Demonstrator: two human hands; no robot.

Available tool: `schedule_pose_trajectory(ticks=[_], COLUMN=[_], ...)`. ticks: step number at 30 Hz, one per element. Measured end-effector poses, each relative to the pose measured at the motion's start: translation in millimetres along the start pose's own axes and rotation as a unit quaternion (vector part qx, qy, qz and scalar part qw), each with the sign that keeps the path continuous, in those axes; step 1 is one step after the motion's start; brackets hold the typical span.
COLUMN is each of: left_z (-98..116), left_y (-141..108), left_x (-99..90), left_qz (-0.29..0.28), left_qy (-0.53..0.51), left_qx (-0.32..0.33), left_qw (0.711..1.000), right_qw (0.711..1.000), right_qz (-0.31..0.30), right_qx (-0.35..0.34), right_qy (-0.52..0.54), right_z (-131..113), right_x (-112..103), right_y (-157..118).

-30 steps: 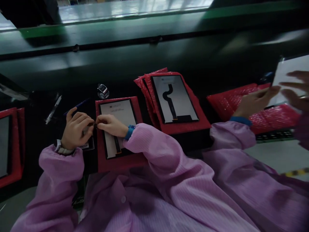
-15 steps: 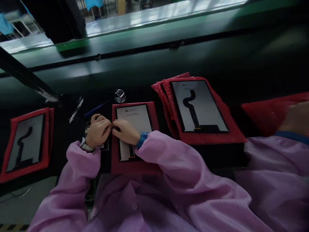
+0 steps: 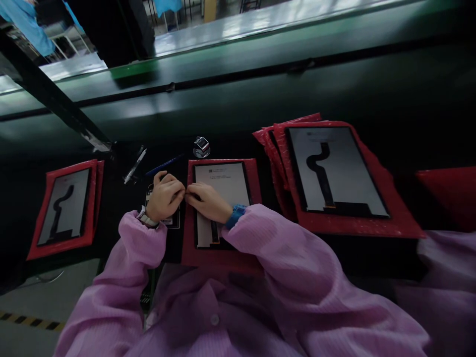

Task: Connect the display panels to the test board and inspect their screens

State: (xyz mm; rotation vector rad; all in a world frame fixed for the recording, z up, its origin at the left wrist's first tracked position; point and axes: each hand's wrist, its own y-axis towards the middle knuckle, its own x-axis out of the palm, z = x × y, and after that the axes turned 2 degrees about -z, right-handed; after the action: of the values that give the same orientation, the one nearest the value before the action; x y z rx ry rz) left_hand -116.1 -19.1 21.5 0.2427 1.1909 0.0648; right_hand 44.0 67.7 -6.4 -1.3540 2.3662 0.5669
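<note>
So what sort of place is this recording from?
Likely an electronics factory line: bare phone display panels on red bubble-wrap pouches, and a pink ribbed anti-static smock on the person.

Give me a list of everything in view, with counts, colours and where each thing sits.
phone display panels: three, grey with black flex cables, on red bags at left, centre, right
red bubble bags: several, red, under the panels and at right edge
blue pen: one, blue, beyond the hands
white pen: one, white, left of the blue pen
small metal-and-glass object: one, silver, beyond the centre panel
co-worker's sleeve: one, pink, right edge
left hand: one, white wristband, pink sleeve, beside centre panel
right hand: one, blue wristband, pink sleeve, over centre panel
</note>
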Motion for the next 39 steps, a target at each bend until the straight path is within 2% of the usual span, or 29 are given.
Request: schedule_pose_trajectory(ticks=[2,3,5,7,9,13,16,18,24,27,29,31,33,36,38,39], left_z=[-1,-2,-6,-12,-17,-23,-20,-15,6,12,17,26,42,74,94,100], left_y=[1,1,1,1,0,-1,1,1,-1,0,-1,-3,-10,-25,-37,-42], left_x=[-0.1,0.1,1.1,2.4,4.0,9.5,15.2,19.0,31.9,39.1,42.4,43.1,40.5,32.9,26.8,23.1], left_qz=[0.051,0.096,0.207,0.300,0.341,0.356,0.337,0.303,0.135,0.077,0.077,0.094,0.093,-0.001,-0.042,-0.038], left_qy=[0.010,0.019,0.045,0.067,0.074,0.070,0.076,0.074,0.055,0.001,-0.062,-0.153,-0.272,-0.428,-0.455,-0.456], left_qx=[-0.037,-0.063,-0.121,-0.168,-0.196,-0.188,-0.140,-0.091,0.013,0.024,-0.001,-0.052,-0.128,-0.216,-0.231,-0.233], left_qw=[0.998,0.993,0.970,0.936,0.916,0.913,0.928,0.946,0.989,0.997,0.995,0.982,0.949,0.877,0.859,0.858], right_qw=[1.000,1.000,1.000,0.999,0.992,0.956,0.928,0.925,0.931,0.934,0.934,0.931,0.925,0.923,0.925,0.927], right_qz=[-0.013,-0.020,-0.021,0.021,0.092,0.208,0.233,0.219,0.207,0.214,0.234,0.280,0.323,0.346,0.350,0.349], right_qx=[-0.007,-0.011,-0.012,0.002,0.026,0.099,0.156,0.168,0.158,0.159,0.158,0.149,0.135,0.120,0.108,0.102], right_qy=[0.006,0.008,0.006,-0.025,-0.077,-0.182,-0.245,-0.260,-0.256,-0.239,-0.219,-0.183,-0.147,-0.121,-0.098,-0.087], right_z=[1,3,10,22,38,67,78,81,86,88,87,83,77,68,62,60], right_x=[-7,-13,-25,-38,-50,-68,-74,-75,-75,-80,-85,-90,-96,-100,-99,-97], right_y=[0,1,3,5,8,10,11,12,15,10,6,1,-3,-6,-7,-7])
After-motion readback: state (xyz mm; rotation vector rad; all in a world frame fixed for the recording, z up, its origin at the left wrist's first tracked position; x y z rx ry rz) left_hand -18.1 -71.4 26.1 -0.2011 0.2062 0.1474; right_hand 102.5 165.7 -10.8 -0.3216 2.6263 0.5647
